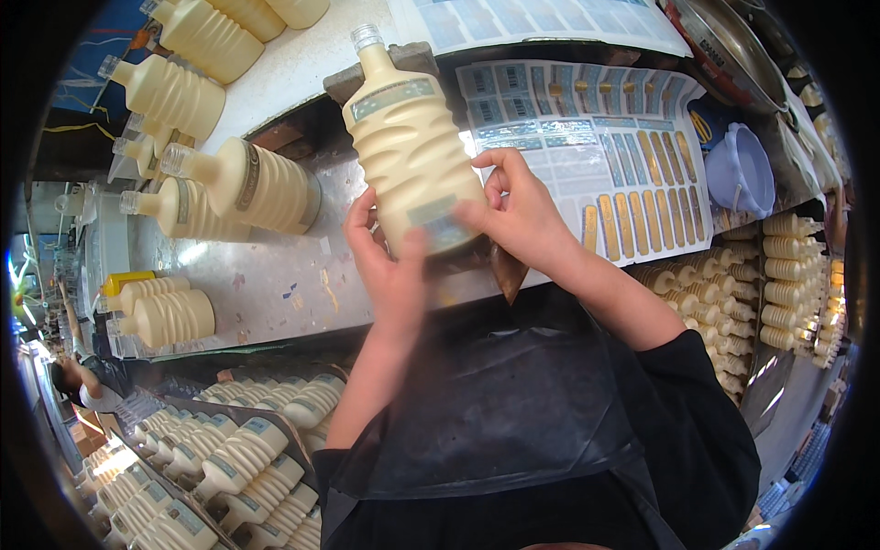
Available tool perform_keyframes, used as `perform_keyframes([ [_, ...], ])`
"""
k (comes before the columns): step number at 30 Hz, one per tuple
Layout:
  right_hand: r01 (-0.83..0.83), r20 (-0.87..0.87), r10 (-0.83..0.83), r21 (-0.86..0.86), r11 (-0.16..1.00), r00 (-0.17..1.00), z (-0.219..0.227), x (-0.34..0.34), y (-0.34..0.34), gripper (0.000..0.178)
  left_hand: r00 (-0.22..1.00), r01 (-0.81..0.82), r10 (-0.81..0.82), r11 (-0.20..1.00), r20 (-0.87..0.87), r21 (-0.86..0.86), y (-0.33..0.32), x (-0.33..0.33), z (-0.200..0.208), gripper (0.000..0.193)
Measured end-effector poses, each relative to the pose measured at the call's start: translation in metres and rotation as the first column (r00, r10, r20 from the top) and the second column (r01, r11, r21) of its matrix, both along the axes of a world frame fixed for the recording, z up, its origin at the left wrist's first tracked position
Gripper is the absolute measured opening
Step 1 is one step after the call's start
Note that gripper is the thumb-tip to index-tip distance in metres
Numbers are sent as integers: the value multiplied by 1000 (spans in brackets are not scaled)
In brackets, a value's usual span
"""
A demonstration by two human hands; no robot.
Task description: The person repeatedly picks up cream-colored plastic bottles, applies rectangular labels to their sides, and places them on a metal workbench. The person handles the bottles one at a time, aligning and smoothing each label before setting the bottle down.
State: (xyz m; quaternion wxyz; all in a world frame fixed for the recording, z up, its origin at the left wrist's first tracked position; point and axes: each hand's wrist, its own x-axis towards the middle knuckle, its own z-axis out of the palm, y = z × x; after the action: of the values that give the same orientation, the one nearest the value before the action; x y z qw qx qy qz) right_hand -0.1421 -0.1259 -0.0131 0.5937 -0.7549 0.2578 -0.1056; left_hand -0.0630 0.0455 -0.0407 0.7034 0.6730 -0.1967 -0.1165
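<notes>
A cream ribbed bottle (pixel 403 147) with a clear neck lies tilted in front of me, its neck pointing away and its shoulder against a dark block (pixel 344 84). One bluish label (pixel 394 96) is on its shoulder, and another label (pixel 438 223) sits near its base. My left hand (pixel 380 257) grips the lower left side, with the thumb blurred over the base label. On the other side, my right hand (pixel 524 206) holds the bottle's edge with bent fingers, its thumb on the base label's right end.
Sheets of blue and gold labels (pixel 587 156) lie to the right, beside a lavender bucket (pixel 741 170). More cream bottles (pixel 266 188) stand on the grey table (pixel 293 298) to the left. Racks of bottles (pixel 247 458) fill the lower left, and stacked bottles (pixel 706 302) the right.
</notes>
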Motion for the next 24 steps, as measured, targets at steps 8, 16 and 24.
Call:
perform_keyframes([
  [8,-31,-92,21,-102,994,996,14,-2,3,72,999,-18,17,1000,-31,-11,-7,-4,2,71],
  [16,4,-8,-4,-46,999,1000,6,-2,4,64,999,-15,15,1000,-30,-8,-7,-4,6,72],
  [24,18,-23,-19,-59,998,1000,9,0,6,65,996,-58,61,998,-69,36,-12,-9,15,74],
])
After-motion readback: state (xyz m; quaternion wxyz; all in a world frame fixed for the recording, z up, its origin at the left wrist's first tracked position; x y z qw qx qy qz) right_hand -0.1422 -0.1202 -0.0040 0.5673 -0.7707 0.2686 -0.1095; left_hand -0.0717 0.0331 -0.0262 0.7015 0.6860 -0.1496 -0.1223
